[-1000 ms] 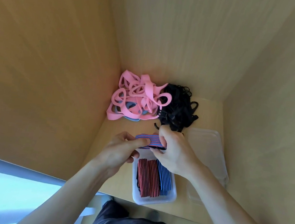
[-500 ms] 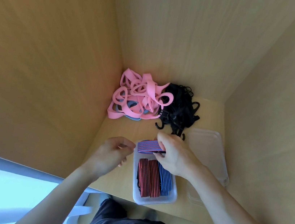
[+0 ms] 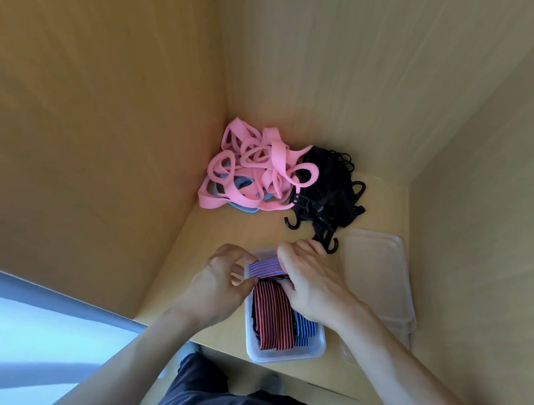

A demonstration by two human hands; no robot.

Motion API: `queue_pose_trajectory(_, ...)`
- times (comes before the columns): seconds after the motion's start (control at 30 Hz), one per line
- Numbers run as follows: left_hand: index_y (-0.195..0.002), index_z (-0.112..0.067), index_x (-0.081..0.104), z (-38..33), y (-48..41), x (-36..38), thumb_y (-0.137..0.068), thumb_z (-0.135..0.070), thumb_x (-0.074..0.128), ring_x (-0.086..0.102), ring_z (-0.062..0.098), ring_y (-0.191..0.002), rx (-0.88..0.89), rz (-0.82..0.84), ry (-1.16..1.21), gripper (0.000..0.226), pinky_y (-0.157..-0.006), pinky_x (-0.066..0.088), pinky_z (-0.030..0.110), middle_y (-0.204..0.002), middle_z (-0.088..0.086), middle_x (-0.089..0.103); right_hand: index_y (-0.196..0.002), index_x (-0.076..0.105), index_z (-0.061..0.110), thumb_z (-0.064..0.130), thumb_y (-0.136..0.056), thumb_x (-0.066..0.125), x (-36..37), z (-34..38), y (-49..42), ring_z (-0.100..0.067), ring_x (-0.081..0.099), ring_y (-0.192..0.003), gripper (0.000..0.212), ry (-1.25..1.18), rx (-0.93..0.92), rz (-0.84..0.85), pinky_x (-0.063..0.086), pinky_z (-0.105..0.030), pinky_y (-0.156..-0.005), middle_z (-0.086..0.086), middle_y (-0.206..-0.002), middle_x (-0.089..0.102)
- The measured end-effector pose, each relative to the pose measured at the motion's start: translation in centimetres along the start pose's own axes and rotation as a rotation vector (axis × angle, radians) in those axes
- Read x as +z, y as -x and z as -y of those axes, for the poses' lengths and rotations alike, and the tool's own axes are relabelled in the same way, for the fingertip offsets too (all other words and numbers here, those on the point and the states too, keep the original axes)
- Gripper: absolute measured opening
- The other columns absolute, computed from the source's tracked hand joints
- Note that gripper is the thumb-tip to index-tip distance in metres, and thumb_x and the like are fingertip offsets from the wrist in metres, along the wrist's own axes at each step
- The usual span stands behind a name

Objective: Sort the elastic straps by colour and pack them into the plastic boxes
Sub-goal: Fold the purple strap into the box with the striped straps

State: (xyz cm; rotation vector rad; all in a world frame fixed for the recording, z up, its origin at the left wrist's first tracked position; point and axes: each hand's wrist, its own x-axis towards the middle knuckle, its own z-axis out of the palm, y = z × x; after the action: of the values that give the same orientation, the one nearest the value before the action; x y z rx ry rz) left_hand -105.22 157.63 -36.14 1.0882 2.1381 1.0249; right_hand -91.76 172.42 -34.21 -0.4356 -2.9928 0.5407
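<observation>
Pink straps [image 3: 256, 173], tangled, in the back left corner of the wooden shelf [image 3: 237, 232]. Left hand [image 3: 220, 281], fingers curled, pinching one end of a blue-and-red striped strap [image 3: 265, 267] held over the far end of the plastic box [image 3: 285, 356]. Box holds red-striped straps [image 3: 273, 320] and blue-striped straps [image 3: 304, 327], side by side. Right hand [image 3: 312, 284] gripping the strap's other end. Black straps [image 3: 332, 191] with hooks, heaped beside the pink. Clear lid [image 3: 378, 279], far right.

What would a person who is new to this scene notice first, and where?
Likely the pink straps, a bright tangle in the far corner, with black hooked straps just to their right. Nearer, the left hand and right hand hold a striped strap over a clear box that already contains red and blue striped ones.
</observation>
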Motion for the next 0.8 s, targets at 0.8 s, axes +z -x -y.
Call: queue_pose_trajectory(0.8, -0.11, -0.02, 0.065, -1.2, -0.7, 0.3, -0.091, -0.024, 0.059, 0.063, 0.024, -0.091, 0.014, 0.022, -0.384, 0.02, -0.08, 0.055, 0.04, -0.118, -0.003, 0.05, -0.11, 0.056, 0.019, -0.003, -0.091, 0.066, 2.1, -1.7, 0.6, -0.009, 0.055, -0.116, 0.031, -0.899, 0.494, -0.284, 0.042, -0.022, -0.101, -0.003, -0.12, 0.057)
